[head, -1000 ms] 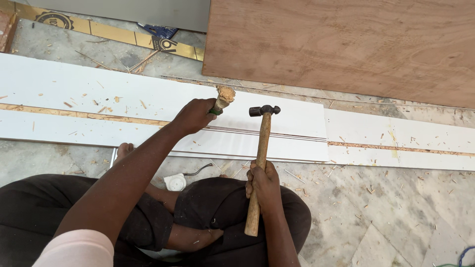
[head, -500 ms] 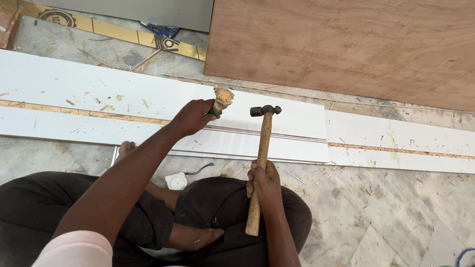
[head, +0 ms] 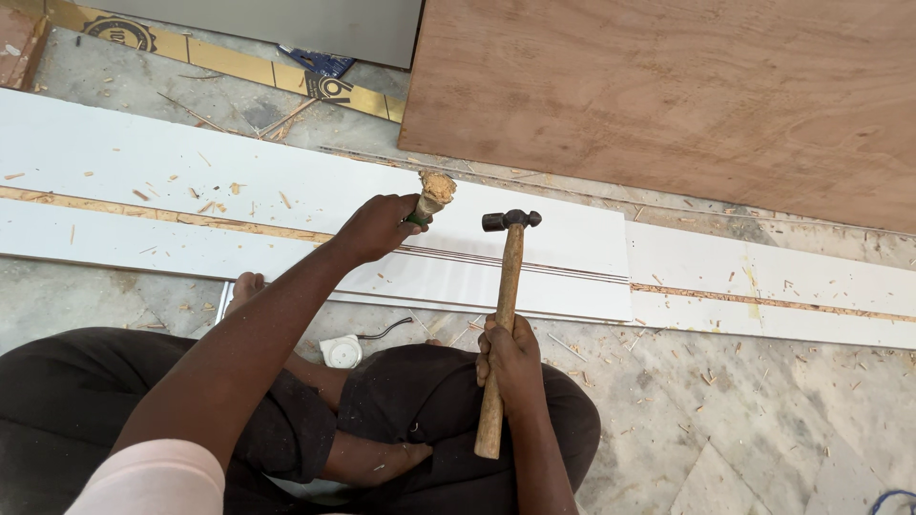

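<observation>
The left hand (head: pixel 377 227) is clenched around a wooden-handled chisel with a frayed butt (head: pixel 431 195), standing on the white laminate board (head: pixel 143 172). The right hand (head: pixel 510 355) clasps a wooden-handled steel hammer (head: pixel 503 305), its handle running six to twelve, its head at the chisel's three o'clock.

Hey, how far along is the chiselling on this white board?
Done: a brown groove runs along the white board, with chips scattered around it. In hand: the left hand holds a chisel at the groove's end, and the right hand holds a hammer raised beside it. Left: ahead of the chisel, only thin lines cross the white surface, still uncut.
</observation>
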